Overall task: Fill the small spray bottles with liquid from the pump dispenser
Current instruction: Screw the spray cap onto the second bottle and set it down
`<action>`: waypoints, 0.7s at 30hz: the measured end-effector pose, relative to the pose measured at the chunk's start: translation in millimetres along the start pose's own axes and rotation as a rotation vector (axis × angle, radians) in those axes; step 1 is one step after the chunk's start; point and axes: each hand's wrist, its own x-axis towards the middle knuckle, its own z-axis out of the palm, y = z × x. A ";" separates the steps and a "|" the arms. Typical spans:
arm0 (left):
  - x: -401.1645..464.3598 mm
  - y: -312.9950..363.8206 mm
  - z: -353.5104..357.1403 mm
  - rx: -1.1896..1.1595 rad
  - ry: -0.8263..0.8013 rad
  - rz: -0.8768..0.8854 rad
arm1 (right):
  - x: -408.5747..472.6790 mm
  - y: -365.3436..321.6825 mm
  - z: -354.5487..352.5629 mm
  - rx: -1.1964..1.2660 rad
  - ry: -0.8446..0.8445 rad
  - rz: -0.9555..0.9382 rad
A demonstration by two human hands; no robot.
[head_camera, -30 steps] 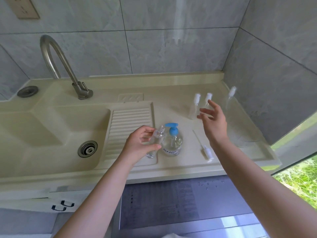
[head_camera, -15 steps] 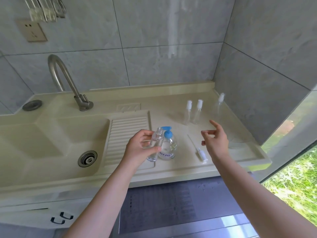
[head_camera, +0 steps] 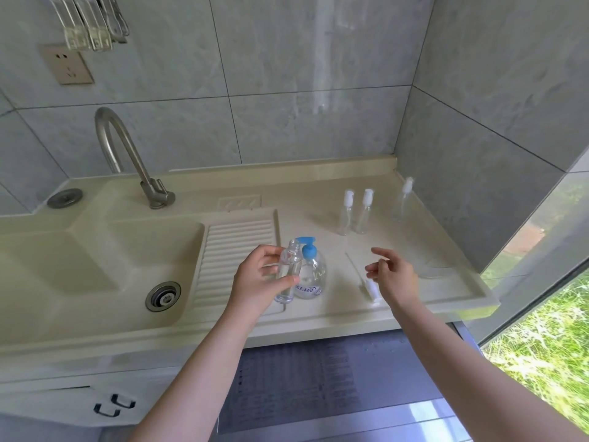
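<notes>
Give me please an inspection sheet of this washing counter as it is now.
Surface: beige counter with sink basin and ribbed drainboard.
Job's things: blue-topped pump dispenser; uncapped small bottle; three capped spray bottles at the back; loose spray head lying flat.
Clutter: nothing seen.
Hands: left hand grips the uncapped bottle; right hand holds nothing.
Cables: nothing seen.
Surroundings: faucet, wall socket, grey tiles, window at right.

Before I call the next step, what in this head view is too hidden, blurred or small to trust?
- Fill level in the open bottle: clear plastic, partly covered by the left hand.
- Label on the pump dispenser: too small to read.
- Detached spray head: partly hidden by the right hand.
- Three capped bottles: contents indiscernible, transparent.
</notes>
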 end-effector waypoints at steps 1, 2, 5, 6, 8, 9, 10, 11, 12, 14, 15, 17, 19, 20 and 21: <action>-0.8 -0.2 0.6 0.001 0.001 0.003 | 1.4 3.6 -0.1 -0.058 -0.017 -0.015; -1.4 -0.2 1.1 0.006 0.001 0.007 | 3.4 8.4 0.4 -0.128 -0.041 -0.034; -3.7 -2.1 4.2 0.013 -0.001 0.023 | 8.9 29.5 4.4 -0.388 -0.098 -0.082; -5.2 -2.7 5.5 0.016 0.001 0.023 | 8.8 35.8 6.6 -0.460 -0.115 -0.073; -8.6 -3.0 7.8 0.021 0.000 0.020 | 7.6 44.1 10.4 -0.600 -0.140 -0.039; -10.0 -3.6 8.9 0.019 0.000 0.022 | 7.2 46.5 11.7 -0.656 -0.152 -0.026; -11.0 -4.7 10.1 0.018 0.003 0.026 | 8.4 49.0 12.4 -0.690 -0.163 -0.017; -12.6 -5.1 10.7 0.016 0.010 0.031 | 9.4 50.5 13.8 -0.708 -0.173 -0.008; -14.0 -5.7 11.6 0.012 0.018 0.034 | 10.4 52.0 14.9 -0.720 -0.182 0.002; -17.2 -6.6 12.7 0.006 0.032 0.033 | 11.7 55.7 17.6 -0.733 -0.179 0.004; -18.2 -6.5 13.2 0.005 0.036 0.029 | 12.4 57.1 18.1 -0.731 -0.168 -0.005; -20.1 -7.2 13.1 0.012 0.043 0.014 | 13.5 60.0 18.7 -0.713 -0.145 -0.019; -21.4 -7.1 12.1 0.011 0.054 0.010 | 15.5 62.5 17.8 -0.696 -0.135 -0.034; -21.8 -6.4 12.0 0.007 0.058 0.010 | 16.3 62.9 16.4 -0.683 -0.127 -0.031; -22.5 -6.5 11.7 0.003 0.061 0.011 | 16.9 63.4 15.8 -0.659 -0.116 -0.015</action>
